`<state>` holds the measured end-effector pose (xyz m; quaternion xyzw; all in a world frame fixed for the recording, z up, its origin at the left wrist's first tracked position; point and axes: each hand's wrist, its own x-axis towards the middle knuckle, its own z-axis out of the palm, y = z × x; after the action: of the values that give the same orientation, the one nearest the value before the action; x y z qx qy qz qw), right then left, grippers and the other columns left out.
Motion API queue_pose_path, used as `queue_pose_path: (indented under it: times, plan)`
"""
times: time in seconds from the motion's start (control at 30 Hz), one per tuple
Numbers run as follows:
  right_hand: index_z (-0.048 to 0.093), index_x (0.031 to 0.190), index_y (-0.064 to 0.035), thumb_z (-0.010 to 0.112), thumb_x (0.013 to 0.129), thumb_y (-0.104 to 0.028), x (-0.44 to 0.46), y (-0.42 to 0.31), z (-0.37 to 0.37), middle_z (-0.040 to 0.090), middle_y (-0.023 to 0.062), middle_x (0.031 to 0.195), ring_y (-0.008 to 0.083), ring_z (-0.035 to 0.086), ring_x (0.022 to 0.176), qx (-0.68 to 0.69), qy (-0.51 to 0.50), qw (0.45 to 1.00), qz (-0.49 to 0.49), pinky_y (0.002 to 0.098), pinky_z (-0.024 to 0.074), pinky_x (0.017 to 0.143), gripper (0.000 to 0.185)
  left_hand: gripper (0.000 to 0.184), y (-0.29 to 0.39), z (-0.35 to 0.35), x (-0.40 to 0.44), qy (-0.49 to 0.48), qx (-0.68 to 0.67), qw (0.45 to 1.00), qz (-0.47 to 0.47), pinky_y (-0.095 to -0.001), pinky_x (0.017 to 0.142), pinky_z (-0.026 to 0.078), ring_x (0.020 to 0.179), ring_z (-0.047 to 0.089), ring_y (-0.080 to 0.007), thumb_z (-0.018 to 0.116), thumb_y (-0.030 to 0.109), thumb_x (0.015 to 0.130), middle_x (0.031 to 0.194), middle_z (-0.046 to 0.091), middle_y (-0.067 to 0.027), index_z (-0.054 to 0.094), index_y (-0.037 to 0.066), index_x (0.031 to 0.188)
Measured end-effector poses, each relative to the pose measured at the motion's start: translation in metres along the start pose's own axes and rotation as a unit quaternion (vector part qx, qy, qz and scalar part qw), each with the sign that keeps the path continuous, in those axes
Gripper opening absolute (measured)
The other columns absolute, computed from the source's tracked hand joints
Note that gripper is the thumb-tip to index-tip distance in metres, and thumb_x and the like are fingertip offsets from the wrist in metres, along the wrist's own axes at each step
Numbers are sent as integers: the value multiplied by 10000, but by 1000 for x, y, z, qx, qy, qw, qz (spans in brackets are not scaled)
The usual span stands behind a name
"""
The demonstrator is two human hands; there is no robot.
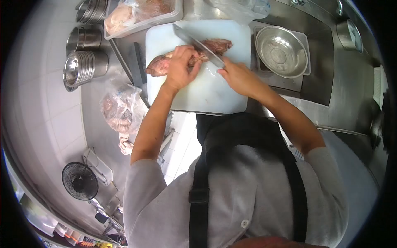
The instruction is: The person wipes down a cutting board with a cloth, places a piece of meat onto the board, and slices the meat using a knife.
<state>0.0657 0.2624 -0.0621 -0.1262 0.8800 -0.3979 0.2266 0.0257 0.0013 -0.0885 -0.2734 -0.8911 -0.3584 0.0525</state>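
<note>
A long piece of raw meat (159,66), reddish with a darker far end, lies across the white cutting board (202,97). My left hand (180,68) is on its middle, fingers curled over the top and holding it against the board. In my right hand (239,76) is the handle of a wide-bladed kitchen knife (196,44). The blade slants up and left over the meat, just right of my left fingers. Its cutting edge against the meat cannot be made out clearly.
Beyond the board's left corner stands a plastic tub (175,14) with bagged meat. A metal bowl (282,51) sits by the sink on the right. Stacked steel containers (84,68), a dark bar (136,62) and a plastic bag of meat (122,107) are on the left.
</note>
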Motion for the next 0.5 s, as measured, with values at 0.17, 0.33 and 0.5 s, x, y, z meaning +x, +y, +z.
queue_pose_path:
  times: [0.17, 0.33, 0.5]
  plan:
    - [547, 1180, 28, 593, 1085, -283, 14, -13, 6, 726, 293, 961, 525, 700, 917, -24, 12, 1000, -3, 621, 525, 821, 329, 274, -2, -4, 5, 25, 21, 999, 26, -481, 972, 505, 1110, 591, -410, 787, 51, 821, 1179, 650, -189, 639, 46, 1052]
    - [525, 1194, 24, 587, 1088, -280, 31, -5, 23, 724, 289, 934, 508, 710, 916, -55, 36, 997, -37, 616, 533, 830, 327, 265, 1, 6, -2, 17, 40, 999, 1, -482, 944, 499, 1068, 587, -404, 770, 40, 807, 1160, 648, -186, 627, 45, 1030]
    - [521, 1208, 3, 570, 1095, -267, -3, -6, 34, 728, 270, 901, 471, 727, 885, -58, 43, 997, -13, 619, 539, 789, 296, 253, 6, 2, -4, 3, 47, 999, 4, -489, 942, 487, 1037, 578, -409, 752, 42, 809, 1088, 614, -182, 624, 39, 1027]
